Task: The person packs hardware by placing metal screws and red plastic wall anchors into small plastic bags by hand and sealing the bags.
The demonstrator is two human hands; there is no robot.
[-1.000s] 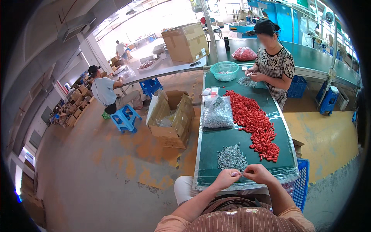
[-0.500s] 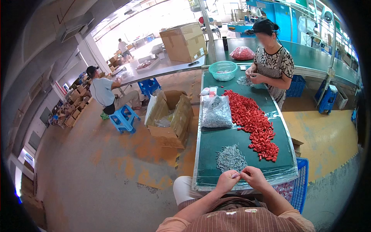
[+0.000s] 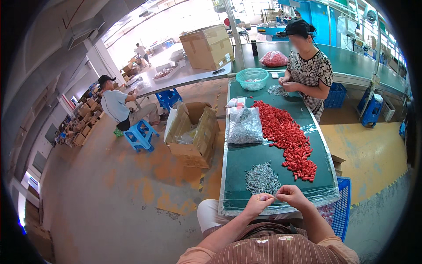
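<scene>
The left hand [image 3: 258, 203] and right hand [image 3: 293, 196] meet over the near edge of the desk [image 3: 235, 176], the fingers of both pinching a small piece [image 3: 275, 197] too tiny to make out. Just beyond them, nearer the left edge than the right, lie the screws [image 3: 262, 177]. Red plugs [image 3: 285, 136] spread from mid-desk toward the right edge. 1 clear bag [image 3: 245, 130] rests along the left edge; 1 green basket [image 3: 252, 80] stands at the far left corner. A co-worker [image 3: 310, 66] stands by the right edge, toward the far end.
</scene>
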